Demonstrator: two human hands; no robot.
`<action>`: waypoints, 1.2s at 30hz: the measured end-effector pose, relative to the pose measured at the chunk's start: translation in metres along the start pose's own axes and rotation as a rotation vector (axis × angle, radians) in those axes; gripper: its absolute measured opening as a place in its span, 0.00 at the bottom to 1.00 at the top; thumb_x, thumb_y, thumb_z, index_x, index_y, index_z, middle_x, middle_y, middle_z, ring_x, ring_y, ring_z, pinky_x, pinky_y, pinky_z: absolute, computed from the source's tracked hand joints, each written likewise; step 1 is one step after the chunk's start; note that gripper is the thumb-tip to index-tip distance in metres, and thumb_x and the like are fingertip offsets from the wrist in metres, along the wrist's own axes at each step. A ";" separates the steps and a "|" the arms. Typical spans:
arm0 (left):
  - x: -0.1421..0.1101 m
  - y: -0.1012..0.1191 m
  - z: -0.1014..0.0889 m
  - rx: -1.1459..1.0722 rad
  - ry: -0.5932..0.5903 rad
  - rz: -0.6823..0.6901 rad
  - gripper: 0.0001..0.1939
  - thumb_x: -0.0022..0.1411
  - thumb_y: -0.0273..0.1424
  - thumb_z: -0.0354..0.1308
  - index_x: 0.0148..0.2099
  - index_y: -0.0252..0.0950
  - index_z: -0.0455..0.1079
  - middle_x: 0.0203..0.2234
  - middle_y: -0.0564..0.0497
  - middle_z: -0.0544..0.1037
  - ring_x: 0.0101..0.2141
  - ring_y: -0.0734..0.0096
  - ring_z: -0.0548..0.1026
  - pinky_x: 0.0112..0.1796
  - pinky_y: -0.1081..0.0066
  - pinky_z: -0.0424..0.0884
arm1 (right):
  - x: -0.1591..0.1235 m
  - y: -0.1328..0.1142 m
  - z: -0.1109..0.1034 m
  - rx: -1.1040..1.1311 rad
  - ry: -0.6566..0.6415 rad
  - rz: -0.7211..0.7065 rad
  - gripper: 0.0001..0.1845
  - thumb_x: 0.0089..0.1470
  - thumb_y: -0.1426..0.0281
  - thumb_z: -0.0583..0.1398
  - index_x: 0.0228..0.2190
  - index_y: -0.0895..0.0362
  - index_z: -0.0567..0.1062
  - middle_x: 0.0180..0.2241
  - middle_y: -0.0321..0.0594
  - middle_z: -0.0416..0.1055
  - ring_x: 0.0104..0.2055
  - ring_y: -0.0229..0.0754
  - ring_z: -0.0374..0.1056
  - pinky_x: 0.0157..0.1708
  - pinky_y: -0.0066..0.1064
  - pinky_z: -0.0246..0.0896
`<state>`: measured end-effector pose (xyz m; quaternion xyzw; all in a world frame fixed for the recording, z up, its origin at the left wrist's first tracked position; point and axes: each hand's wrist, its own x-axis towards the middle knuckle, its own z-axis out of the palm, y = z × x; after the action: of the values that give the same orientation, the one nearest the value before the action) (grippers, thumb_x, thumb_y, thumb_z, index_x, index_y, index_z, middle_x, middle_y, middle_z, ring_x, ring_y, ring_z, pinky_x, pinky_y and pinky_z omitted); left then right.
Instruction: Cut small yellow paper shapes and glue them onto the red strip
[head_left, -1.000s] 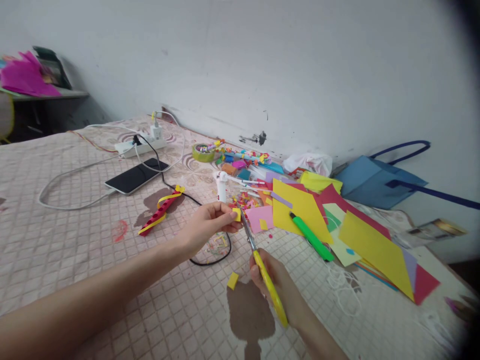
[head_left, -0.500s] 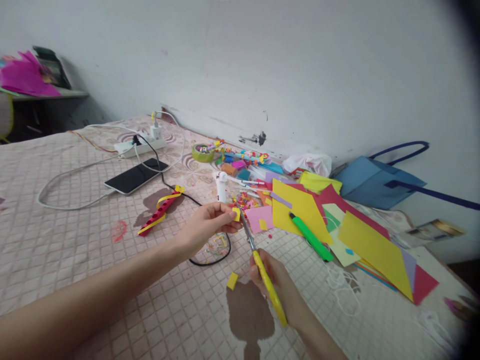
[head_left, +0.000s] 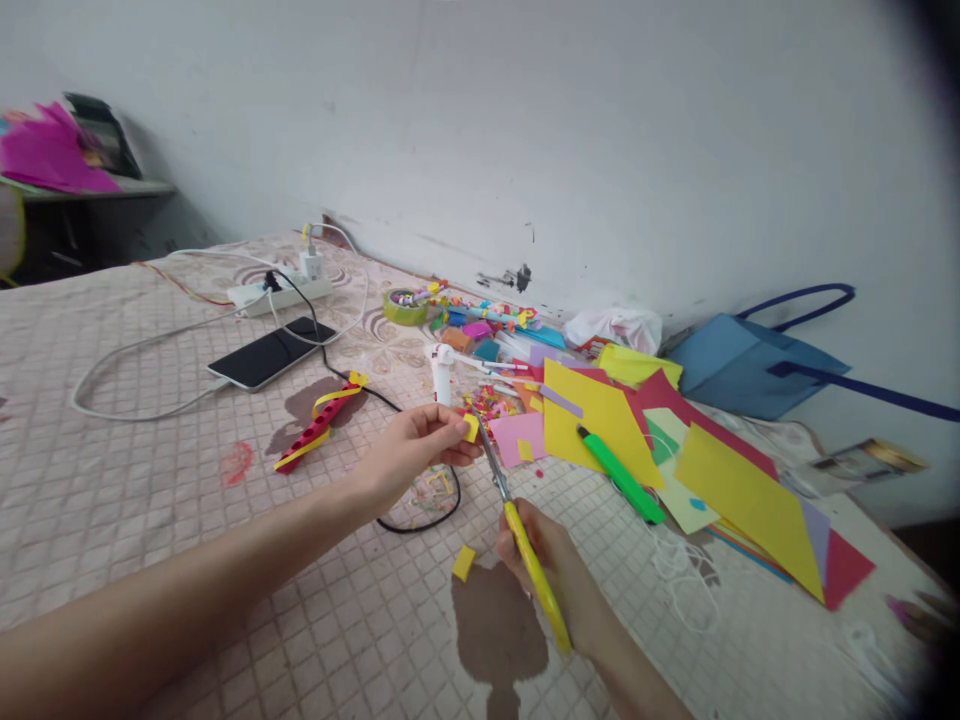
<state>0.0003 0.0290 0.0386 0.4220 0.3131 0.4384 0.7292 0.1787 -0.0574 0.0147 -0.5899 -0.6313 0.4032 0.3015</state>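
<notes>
Scissors slanted through the frame's lower centre, clamped in my right hand; at mid-frame I saw my left hand, its forearm stretched from lower left, pinching a small yellow piece just beside the blades.

Left of centre, a smartphone lies before a power strip. At centre, scissors sit in the right hand, blades beside a paper piece in the left hand. Centre-right, seemingly a utility knife lies partly on paper sheets.
</notes>
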 end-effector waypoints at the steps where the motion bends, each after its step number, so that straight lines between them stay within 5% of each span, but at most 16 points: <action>1: 0.000 0.000 0.000 0.000 -0.001 0.001 0.12 0.52 0.34 0.63 0.31 0.33 0.64 0.25 0.50 0.78 0.28 0.74 0.76 0.36 0.72 0.71 | 0.000 0.000 0.000 0.000 0.003 -0.002 0.14 0.52 0.61 0.56 0.23 0.55 0.60 0.21 0.32 0.62 0.23 0.35 0.58 0.23 0.26 0.52; 30: 0.003 0.001 -0.005 -0.007 -0.021 0.015 0.11 0.52 0.32 0.63 0.31 0.33 0.64 0.27 0.50 0.78 0.30 0.72 0.77 0.36 0.72 0.71 | 0.001 0.003 -0.001 -0.058 0.023 -0.019 0.19 0.52 0.54 0.54 0.22 0.55 0.59 0.17 0.30 0.56 0.19 0.33 0.53 0.17 0.24 0.48; 36: 0.005 0.004 -0.008 0.021 -0.073 0.019 0.11 0.52 0.32 0.63 0.30 0.32 0.64 0.28 0.49 0.78 0.30 0.72 0.77 0.36 0.71 0.71 | 0.001 -0.005 -0.008 -0.125 -0.073 -0.054 0.22 0.53 0.49 0.48 0.24 0.56 0.60 0.17 0.30 0.53 0.17 0.33 0.50 0.15 0.25 0.46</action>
<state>-0.0058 0.0374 0.0385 0.4482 0.2866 0.4263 0.7316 0.1829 -0.0553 0.0227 -0.5751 -0.6816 0.3760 0.2516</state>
